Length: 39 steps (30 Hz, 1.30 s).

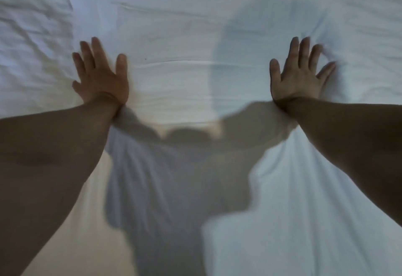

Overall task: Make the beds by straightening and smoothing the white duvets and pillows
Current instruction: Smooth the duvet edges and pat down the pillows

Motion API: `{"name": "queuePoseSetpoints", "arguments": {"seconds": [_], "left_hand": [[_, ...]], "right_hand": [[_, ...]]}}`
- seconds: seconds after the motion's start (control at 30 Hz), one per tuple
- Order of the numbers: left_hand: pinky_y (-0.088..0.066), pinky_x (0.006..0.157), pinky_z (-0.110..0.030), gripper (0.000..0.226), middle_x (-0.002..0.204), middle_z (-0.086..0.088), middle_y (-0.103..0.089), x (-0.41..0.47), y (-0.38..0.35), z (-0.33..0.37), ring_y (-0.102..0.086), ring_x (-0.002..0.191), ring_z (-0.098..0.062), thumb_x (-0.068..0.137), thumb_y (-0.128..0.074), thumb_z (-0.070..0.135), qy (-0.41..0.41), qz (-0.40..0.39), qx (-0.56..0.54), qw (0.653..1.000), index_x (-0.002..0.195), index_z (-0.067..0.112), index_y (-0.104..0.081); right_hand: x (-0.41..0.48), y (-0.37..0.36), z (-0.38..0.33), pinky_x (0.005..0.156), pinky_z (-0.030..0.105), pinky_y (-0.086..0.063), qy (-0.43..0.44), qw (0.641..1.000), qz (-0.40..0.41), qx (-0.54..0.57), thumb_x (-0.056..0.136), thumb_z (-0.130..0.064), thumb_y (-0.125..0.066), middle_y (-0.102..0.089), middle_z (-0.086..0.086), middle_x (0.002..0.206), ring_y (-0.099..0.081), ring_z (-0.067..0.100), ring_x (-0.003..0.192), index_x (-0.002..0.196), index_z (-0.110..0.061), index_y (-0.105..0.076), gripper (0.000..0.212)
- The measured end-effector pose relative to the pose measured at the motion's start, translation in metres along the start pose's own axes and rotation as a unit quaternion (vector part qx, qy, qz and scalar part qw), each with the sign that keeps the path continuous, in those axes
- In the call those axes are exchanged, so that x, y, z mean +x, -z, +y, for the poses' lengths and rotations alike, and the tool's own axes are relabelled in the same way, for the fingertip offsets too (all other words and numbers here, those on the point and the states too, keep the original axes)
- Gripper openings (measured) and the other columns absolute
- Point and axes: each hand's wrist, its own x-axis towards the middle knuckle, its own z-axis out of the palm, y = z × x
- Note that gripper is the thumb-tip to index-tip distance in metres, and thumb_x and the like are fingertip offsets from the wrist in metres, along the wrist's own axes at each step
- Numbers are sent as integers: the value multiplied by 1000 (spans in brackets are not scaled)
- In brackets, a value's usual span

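Note:
A white duvet (195, 43) fills the whole head view. My left hand (102, 75) lies flat on it at the left, palm down, fingers spread and straight. My right hand (300, 73) presses flat on it at the right, fingers spread, with the cloth bunched into small folds around the fingertips. Both bare forearms reach in from the lower corners. A long shallow crease runs across the cloth between the two hands. The far left of the duvet is rumpled. No pillow can be told apart.
My own shadow falls across the middle and lower part of the cloth. Soft folds fan out below the left wrist (134, 158) and below the right forearm. Nothing but white bedding shows.

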Motion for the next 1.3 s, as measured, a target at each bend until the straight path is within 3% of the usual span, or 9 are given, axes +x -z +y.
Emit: {"name": "queuePoseSetpoints", "arguments": {"seconds": [0.47, 0.67, 0.8, 0.9, 1.0, 1.1, 1.2, 1.3], "left_hand": [[-20, 116, -59, 79, 170, 2, -5, 19, -27, -6, -5, 157, -22, 96, -18, 73, -29, 82, -10, 996, 162, 32, -5], [-13, 120, -59, 81, 171, 2, -1, 20, -26, -5, -2, 157, -23, 95, -15, 73, -25, 50, 11, 998, 162, 30, -2], [7, 119, -66, 89, 170, -3, 6, 21, 5, 7, 6, 156, -29, 91, -11, 78, 14, -22, 79, 997, 162, 26, 3], [-1, 120, -66, 78, 169, -15, 0, -35, 26, 37, -3, 156, -33, 102, -19, 60, 50, 8, 36, 998, 162, 12, -3], [-3, 122, -61, 69, 169, -13, -1, -137, 19, 73, -3, 156, -32, 106, -19, 49, -70, 20, 34, 997, 162, 12, -3], [4, 124, -57, 67, 170, -6, 8, -239, -9, 73, 8, 156, -28, 105, -13, 47, -171, 5, 63, 983, 162, 17, 3], [2, 125, -53, 65, 170, -2, 10, -299, -30, 20, 11, 156, -24, 106, -12, 47, -216, -20, 109, 970, 162, 19, 5], [-3, 125, -52, 65, 170, -1, 1, -309, -28, -52, 3, 157, -23, 106, -17, 47, -229, 1, 161, 960, 163, 18, -3]], "right_hand": [[19, -24, -1, 117, 72, 5, 7, 999, 44, 7, 101, -61, -18, -2, 8, 170, 3, 35, 156, 163, -19, -4, 76], [16, -24, -2, 117, 71, 5, 4, 999, 40, -4, 100, -64, -13, -5, 8, 170, 2, 35, 156, 163, -20, -5, 77], [9, -5, -3, 117, 70, 5, 0, 999, 9, -41, 96, -68, -1, -1, 6, 171, 5, 32, 156, 163, -20, -1, 82], [-19, 18, -10, 117, 70, 4, -18, 999, -38, 6, 99, -60, -2, 0, 6, 171, 4, 29, 157, 163, -17, -5, 78], [-97, 31, -42, 120, 66, 1, 9, 993, -46, 107, 103, -55, -11, -6, 6, 170, -2, 26, 157, 163, -14, -10, 73], [-202, 21, -64, 124, 59, 0, 118, 989, -25, 91, 105, -55, -14, -5, 8, 170, -2, 27, 157, 163, -15, -7, 70], [-268, -2, -25, 125, 55, 1, 155, 986, -54, 16, 106, -52, -9, 3, -2, 170, 7, 22, 157, 163, -24, 0, 65], [-290, -18, 52, 125, 53, 2, 94, 993, -62, -40, 105, -52, -11, 1, -5, 170, 5, 16, 157, 163, -23, -5, 66]]}}
